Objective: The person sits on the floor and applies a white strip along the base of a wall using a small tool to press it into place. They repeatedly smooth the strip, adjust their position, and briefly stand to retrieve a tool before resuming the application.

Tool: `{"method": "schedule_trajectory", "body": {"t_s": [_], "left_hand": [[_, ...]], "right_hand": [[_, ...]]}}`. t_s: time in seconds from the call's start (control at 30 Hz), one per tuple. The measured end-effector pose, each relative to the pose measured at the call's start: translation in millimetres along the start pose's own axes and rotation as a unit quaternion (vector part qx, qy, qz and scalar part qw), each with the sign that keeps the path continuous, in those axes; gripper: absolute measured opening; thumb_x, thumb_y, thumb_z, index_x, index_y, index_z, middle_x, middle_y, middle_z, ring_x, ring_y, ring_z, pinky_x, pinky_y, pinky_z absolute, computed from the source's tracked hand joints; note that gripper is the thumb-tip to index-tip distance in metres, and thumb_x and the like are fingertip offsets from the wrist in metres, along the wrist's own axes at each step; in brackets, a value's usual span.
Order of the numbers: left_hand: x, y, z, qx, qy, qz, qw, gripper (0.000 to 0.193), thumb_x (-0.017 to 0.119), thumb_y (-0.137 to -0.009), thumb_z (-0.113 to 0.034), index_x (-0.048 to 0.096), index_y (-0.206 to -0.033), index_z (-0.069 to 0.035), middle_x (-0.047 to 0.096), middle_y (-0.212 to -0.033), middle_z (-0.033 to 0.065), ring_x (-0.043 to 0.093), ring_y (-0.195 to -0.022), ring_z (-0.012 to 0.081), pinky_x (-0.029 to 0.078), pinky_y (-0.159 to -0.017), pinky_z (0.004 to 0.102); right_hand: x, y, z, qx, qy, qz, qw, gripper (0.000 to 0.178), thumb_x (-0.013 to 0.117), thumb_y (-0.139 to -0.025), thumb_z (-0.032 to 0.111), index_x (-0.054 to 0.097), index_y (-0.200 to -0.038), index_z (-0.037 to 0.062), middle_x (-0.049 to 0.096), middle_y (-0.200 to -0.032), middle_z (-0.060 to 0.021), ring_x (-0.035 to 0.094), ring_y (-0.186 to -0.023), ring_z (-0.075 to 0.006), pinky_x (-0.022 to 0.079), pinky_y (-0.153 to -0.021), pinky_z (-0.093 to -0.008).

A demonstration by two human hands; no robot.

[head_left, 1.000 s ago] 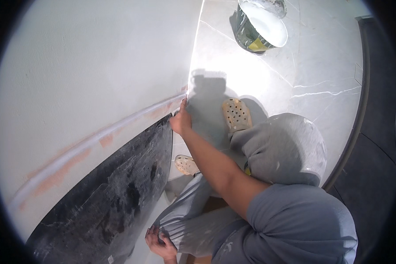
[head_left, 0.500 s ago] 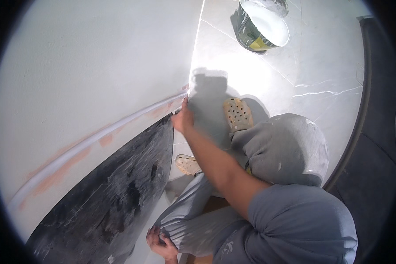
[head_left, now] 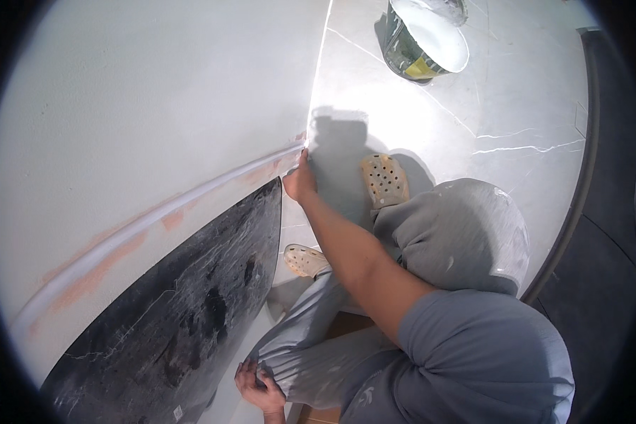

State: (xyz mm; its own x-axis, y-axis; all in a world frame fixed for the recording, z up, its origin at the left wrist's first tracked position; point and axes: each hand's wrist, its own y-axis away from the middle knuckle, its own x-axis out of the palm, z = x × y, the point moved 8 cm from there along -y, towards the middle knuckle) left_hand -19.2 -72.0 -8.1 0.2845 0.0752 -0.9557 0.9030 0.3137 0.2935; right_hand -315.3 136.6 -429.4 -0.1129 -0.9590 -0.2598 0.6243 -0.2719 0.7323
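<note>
My right hand (head_left: 300,182) reaches to the wall edge, one finger stretched up to the end of a pale strip (head_left: 169,206). Its other fingers are partly hidden beside the top corner of a dark marbled panel (head_left: 191,311); I see no tool in it. The strip runs along the white wall (head_left: 155,99), with smeared pinkish patches (head_left: 109,267) beside it. On my bent left knee rests my left hand (head_left: 261,387), fingers spread and holding nothing.
A dark bucket (head_left: 406,49) with white material inside stands on the grey veined floor (head_left: 537,85). My feet wear light perforated clogs (head_left: 385,180). Dark panels with a curved edge (head_left: 579,191) line the right side. The wall corner is close to my right hand.
My right hand has shifted slightly up and right along the wall edge, its stretched finger now at the strip's end. My left hand stays on the knee.
</note>
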Motion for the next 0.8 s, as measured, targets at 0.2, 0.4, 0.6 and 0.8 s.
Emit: {"method": "schedule_trajectory", "body": {"t_s": [0.2, 0.4, 0.6, 0.8], "left_hand": [[0.2, 0.2, -1.5, -0.002, 0.0, -0.004, 1.0, 0.049, 0.055, -0.099, -0.038, 0.076, -0.115, 0.003, 0.071, -0.127, 0.0227, 0.058, -0.125, 0.0473, 0.042, -0.113, 0.0542], [1.2, 1.1, 0.3, 0.008, 0.012, -0.015, 1.0, 0.044, 0.057, -0.098, -0.034, 0.076, -0.113, 0.003, 0.071, -0.127, 0.0218, 0.059, -0.126, 0.0467, 0.042, -0.113, 0.054], [2.0, 2.5, 2.6, 0.003, 0.005, -0.018, 1.0, 0.043, 0.057, -0.097, -0.032, 0.076, -0.114, 0.003, 0.072, -0.126, 0.0216, 0.059, -0.125, 0.0467, 0.043, -0.112, 0.0545], [0.4, 2.7, -1.6, 0.006, -0.009, -0.015, 1.0, 0.044, 0.057, -0.097, -0.031, 0.076, -0.115, 0.003, 0.072, -0.126, 0.0218, 0.06, -0.125, 0.0466, 0.043, -0.112, 0.0544]], "right_hand": [[21.2, 4.9, -15.1, 0.021, -0.036, 0.076, 0.996, 0.115, 0.07, -0.085, 0.016, -0.009, -0.169, 0.0082, 0.073, -0.119, -0.0287, 0.071, -0.107, -0.0457, 0.055, -0.097, -0.0508], [26.7, 15.0, -7.5, 0.048, -0.102, 0.087, 0.99, 0.115, 0.066, -0.083, 0.01, -0.01, -0.169, 0.0098, 0.072, -0.117, -0.03, 0.071, -0.107, -0.0468, 0.055, -0.097, -0.0507], [17.4, 17.8, -3.3, 0.037, -0.087, 0.042, 0.995, 0.113, 0.068, -0.083, 0.011, -0.004, -0.17, 0.0064, 0.072, -0.116, -0.0309, 0.071, -0.108, -0.0467, 0.054, -0.099, -0.0486], [7.9, 12.9, -0.3, 0.029, -0.032, 0.03, 0.999, 0.108, 0.07, -0.084, 0.014, 0.003, -0.169, 0.0004, 0.072, -0.118, -0.0303, 0.07, -0.111, -0.046, 0.055, -0.101, -0.0474]]}}
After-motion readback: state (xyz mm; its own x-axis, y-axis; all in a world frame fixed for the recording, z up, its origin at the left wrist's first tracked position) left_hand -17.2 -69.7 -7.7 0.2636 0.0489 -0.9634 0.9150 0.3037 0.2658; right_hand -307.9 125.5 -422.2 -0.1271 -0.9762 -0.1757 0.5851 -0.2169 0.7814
